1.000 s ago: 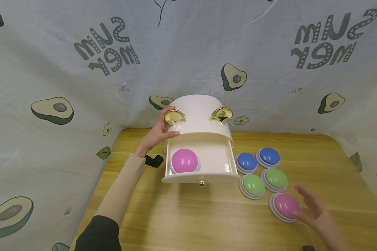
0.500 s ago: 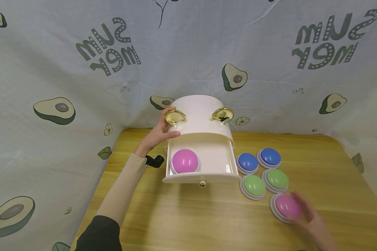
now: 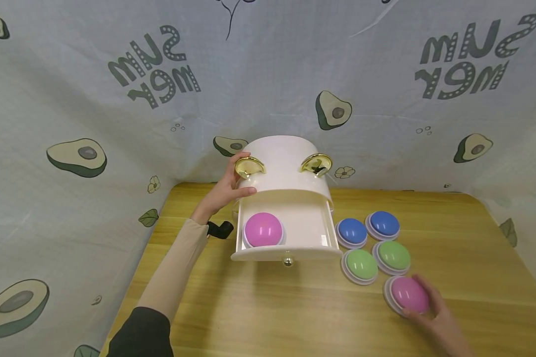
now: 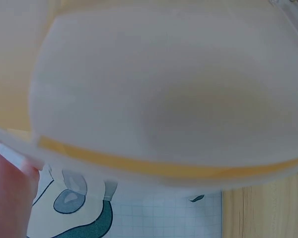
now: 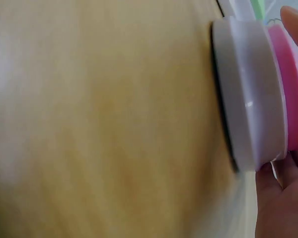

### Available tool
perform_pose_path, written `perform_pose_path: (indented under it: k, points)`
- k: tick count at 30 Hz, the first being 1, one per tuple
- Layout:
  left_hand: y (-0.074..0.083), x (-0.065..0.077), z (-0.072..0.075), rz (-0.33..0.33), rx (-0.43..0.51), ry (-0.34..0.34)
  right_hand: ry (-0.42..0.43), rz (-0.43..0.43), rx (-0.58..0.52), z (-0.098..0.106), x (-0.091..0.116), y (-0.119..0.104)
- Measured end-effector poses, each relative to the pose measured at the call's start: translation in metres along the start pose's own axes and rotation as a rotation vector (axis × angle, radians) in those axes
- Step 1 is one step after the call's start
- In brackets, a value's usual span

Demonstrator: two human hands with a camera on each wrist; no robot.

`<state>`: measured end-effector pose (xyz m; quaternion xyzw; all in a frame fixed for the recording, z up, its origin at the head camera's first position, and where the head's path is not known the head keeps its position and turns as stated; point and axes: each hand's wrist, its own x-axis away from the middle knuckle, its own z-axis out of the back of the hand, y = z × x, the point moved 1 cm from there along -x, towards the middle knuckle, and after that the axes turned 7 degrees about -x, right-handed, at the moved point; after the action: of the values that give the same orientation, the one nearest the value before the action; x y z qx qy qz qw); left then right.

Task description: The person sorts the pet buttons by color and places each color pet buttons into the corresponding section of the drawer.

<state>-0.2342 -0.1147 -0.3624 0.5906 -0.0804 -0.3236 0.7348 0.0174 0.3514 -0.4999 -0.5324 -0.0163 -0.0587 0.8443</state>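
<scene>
My left hand [image 3: 225, 187] holds the left side of a white drawer box [image 3: 280, 163], its thumb along the front and its fingers beside a gold ear-shaped handle [image 3: 249, 167]. The pulled-out drawer [image 3: 310, 228] carries a large pink dome button [image 3: 263, 229] at its left. At the lower right of the head view, my right hand [image 3: 437, 317] grips another pink dome button [image 3: 409, 294] on a white round base, thumb and fingers on opposite sides. That button's white base [image 5: 253, 99] shows side-on in the right wrist view. The box's pale surface [image 4: 164, 89] fills most of the left wrist view.
Two blue dome buttons [image 3: 352, 230] and two green ones [image 3: 361, 264] lie right of the drawer on the wooden table [image 3: 250, 317]. A patterned cloth [image 3: 268, 74] hangs behind the table. A gold knob [image 3: 288, 261] sticks out from the drawer front.
My right hand has moved in from the right and closed its thumb and fingers around the nearer pink button. The left hand and the drawer box stay in place.
</scene>
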Motion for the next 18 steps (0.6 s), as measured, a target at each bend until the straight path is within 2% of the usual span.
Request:
perform_pose_path:
  k: [3, 6, 13, 18]
  points:
    - [-0.001, 0.0, 0.0, -0.006, -0.005, 0.003, -0.015, -0.065, -0.02, 0.001, -0.002, 0.0]
    - [-0.001, 0.001, 0.0, -0.017, -0.01, 0.004, -0.02, -0.088, -0.026, 0.001, -0.003, 0.003]
    - [-0.003, 0.002, 0.0, -0.058, -0.003, 0.006, 0.012, -0.051, -0.013, -0.001, -0.003, 0.013]
    - [-0.004, 0.001, 0.001, -0.055, -0.001, 0.003, 0.039, -0.03, 0.015, 0.0, -0.003, 0.017]
